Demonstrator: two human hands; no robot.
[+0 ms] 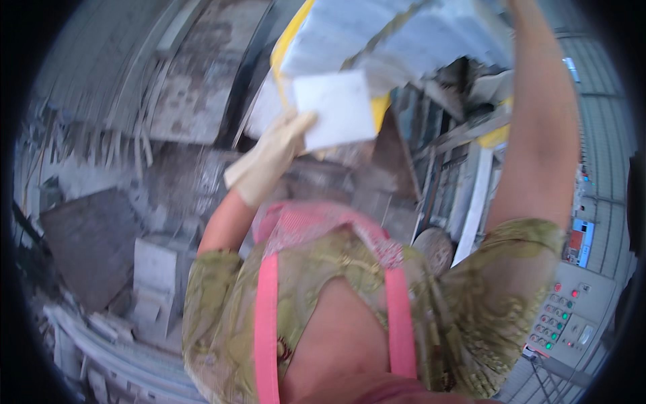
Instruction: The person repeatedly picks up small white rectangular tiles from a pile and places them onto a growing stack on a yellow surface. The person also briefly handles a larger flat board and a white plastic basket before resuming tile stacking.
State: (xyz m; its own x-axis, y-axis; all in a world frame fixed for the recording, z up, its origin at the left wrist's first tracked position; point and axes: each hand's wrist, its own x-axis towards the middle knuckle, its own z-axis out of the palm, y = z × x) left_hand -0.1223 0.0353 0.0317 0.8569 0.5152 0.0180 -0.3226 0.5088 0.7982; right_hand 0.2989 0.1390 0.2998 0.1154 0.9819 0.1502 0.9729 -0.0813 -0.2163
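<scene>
Overhead, near the top edge of the view, left hand point(272, 156) in a pale glove is raised, fingers closed on the lower left corner of a white sheet point(336, 108), just below a blurred yellow-edged bundle point(390, 37). Right arm reaches up past the top edge, right hand out of sight; grip cannot be told. Grey control panel point(572, 316) with coloured buttons at lower right; rubble point(101, 236) at left.

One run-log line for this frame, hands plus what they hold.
left hand: gloved, touching white sheet | right hand: out of view, arm raised | above: yellow-edged board | lower right: control panel
</scene>
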